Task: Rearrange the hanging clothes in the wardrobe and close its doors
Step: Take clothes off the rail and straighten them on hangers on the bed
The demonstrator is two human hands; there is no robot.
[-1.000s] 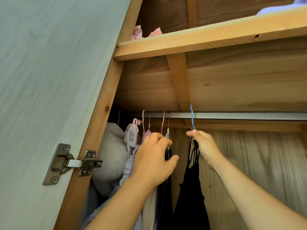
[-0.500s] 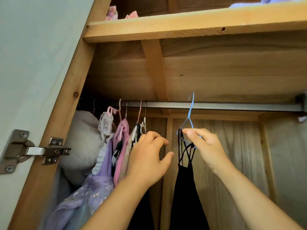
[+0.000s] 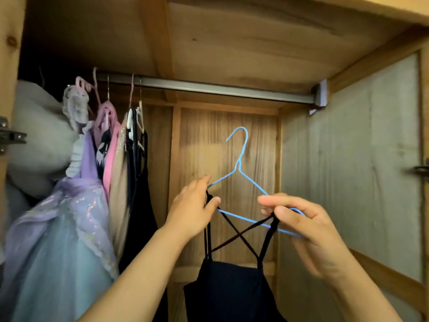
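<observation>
Off the rail, the thin blue wire hanger (image 3: 241,169) carries a black strappy dress (image 3: 228,289), each hand (image 3: 193,211) (image 3: 308,231) pinching one end.

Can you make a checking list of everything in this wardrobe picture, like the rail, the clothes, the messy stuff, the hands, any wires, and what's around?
Surface: metal rail under a wooden shelf, bare on its right part.
Job's things: blue wire hanger off the rail, carrying a black strappy dress; hung clothes bunched at the left.
Clutter: grey bundle stuffed at far left.
Hands: left hand pinches the hanger's left end; right hand pinches its right end.
Cables: nothing seen.
Surroundings: wooden back panel, grey side wall.
</observation>
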